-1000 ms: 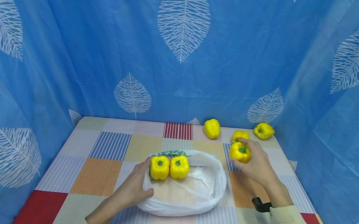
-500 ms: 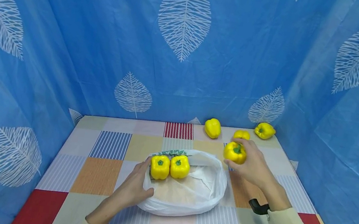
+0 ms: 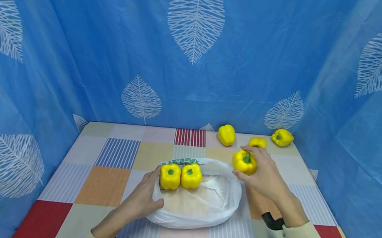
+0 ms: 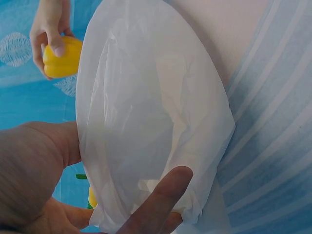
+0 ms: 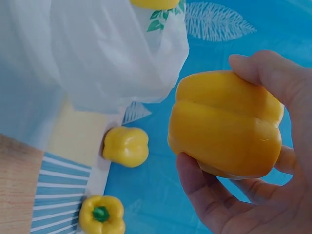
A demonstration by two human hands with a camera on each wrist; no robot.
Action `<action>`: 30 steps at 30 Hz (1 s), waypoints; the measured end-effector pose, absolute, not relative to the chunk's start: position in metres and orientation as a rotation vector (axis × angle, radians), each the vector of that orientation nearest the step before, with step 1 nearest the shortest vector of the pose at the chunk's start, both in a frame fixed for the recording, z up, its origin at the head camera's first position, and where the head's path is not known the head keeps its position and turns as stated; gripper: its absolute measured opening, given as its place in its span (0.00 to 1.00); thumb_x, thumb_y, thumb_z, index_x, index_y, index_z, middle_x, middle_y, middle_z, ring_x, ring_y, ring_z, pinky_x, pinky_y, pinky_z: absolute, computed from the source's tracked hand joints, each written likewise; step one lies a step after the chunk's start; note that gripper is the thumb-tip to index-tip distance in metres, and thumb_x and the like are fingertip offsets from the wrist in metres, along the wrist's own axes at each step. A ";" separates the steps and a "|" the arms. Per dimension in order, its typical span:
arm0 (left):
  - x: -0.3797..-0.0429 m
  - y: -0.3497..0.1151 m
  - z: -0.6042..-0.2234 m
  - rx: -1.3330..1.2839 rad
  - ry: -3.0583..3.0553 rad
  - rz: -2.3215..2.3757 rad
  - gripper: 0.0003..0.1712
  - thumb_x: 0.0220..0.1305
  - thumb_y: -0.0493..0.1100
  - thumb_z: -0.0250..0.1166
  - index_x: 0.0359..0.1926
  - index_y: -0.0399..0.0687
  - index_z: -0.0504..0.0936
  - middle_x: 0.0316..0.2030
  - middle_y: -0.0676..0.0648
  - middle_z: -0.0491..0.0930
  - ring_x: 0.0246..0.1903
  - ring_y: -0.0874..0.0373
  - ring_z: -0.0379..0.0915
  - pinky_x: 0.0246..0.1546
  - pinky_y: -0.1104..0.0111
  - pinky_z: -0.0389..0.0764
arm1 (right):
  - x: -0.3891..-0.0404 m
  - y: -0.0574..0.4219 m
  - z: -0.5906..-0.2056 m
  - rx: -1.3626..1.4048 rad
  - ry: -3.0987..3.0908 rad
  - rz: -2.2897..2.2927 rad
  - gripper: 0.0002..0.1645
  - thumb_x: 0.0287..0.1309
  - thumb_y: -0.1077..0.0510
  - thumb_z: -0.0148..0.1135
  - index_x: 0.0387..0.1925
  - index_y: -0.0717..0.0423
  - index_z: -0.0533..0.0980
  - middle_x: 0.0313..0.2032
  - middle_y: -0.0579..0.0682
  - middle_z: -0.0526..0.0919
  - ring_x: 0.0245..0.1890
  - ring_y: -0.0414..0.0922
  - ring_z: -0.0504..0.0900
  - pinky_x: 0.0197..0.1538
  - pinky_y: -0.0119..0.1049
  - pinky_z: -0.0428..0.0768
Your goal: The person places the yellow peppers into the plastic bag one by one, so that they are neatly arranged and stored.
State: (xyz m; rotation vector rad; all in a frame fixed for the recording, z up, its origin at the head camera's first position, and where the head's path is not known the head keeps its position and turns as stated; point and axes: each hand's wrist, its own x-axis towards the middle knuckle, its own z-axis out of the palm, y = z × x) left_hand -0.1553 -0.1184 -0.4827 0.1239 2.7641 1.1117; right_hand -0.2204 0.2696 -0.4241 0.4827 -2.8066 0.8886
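- Head view: I see a white bag on the bench, mouth upward. Just beyond its right rim, the right grip is curled round a yellow pepper, raised. The left grip pinches the bag's left edge. Two bagged peppers sit at the bag's far left; three loose peppers lie beyond the bag. A low approach could, I judge, snag the rim and fold it inward.
- Left wrist view: thumb and fingers hold thin, creased plastic; if they slip, I'd expect the bag's mouth to sag.
- Right wrist view: thumb and fingers spread only pepper-wide, beside the bag. The skin looks smooth, so a loose hold might let it roll out, missing the bag.
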 end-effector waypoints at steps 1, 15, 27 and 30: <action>-0.155 -0.118 -0.483 0.124 2.766 1.108 0.66 0.64 0.36 0.83 0.95 0.42 0.54 0.87 0.24 0.63 0.82 0.22 0.71 0.76 0.27 0.80 | -0.220 0.268 -0.423 0.486 -2.806 0.886 0.50 0.66 0.51 0.87 0.82 0.57 0.73 0.81 0.68 0.74 0.76 0.72 0.78 0.78 0.81 0.79; -0.155 -0.117 -0.481 0.116 2.769 1.095 0.65 0.65 0.36 0.83 0.95 0.41 0.54 0.87 0.25 0.64 0.82 0.24 0.71 0.77 0.27 0.80 | -0.210 0.253 -0.419 0.560 -2.815 0.844 0.49 0.66 0.50 0.88 0.82 0.54 0.74 0.74 0.66 0.79 0.67 0.67 0.84 0.71 0.75 0.87; -0.155 -0.117 -0.482 0.137 2.766 1.125 0.65 0.64 0.34 0.82 0.94 0.39 0.54 0.86 0.24 0.64 0.82 0.23 0.72 0.76 0.27 0.80 | -0.203 0.236 -0.421 0.614 -2.822 0.850 0.49 0.65 0.50 0.88 0.81 0.50 0.75 0.73 0.60 0.82 0.68 0.64 0.86 0.72 0.75 0.87; -0.155 -0.117 -0.482 0.135 2.764 1.132 0.65 0.64 0.34 0.82 0.94 0.39 0.55 0.86 0.24 0.64 0.82 0.23 0.72 0.76 0.27 0.81 | -0.202 0.232 -0.423 0.639 -2.821 0.854 0.48 0.65 0.50 0.88 0.81 0.50 0.76 0.72 0.59 0.82 0.67 0.63 0.86 0.72 0.73 0.88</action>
